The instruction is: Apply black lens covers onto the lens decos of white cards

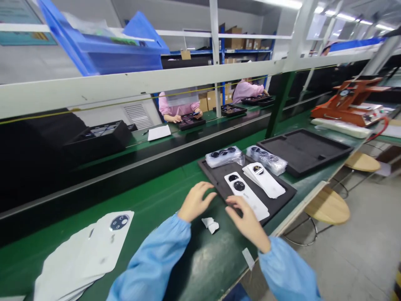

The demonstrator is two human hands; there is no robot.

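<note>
1. Factory line, green bench: two white cards, the nearer card and the farther card, lie side by side on a black foam tray, each with a dark round lens ring at its far end.
2. Both cards run on a slant, far ends up and left, near ends down and right. The right hand is the nearer hand, over the nearer card's lower left edge.
3. Its fingers are open and gently curved, holding nothing visible; whether they touch the card cannot be told.
4. Left hand: open, fingers curved, empty, at the tray's near left edge and apart from the cards.
5. Between the hands, a paper scrap rests on the bench; a white strip lies near the right sleeve.
6. Beyond the cards, two clear bags of round parts sit beside a second black tray.
7. Left of the left sleeve, a stack of white cards lies on the bench.
8. Across the line, two co-workers in pink work at their own trays.
</note>
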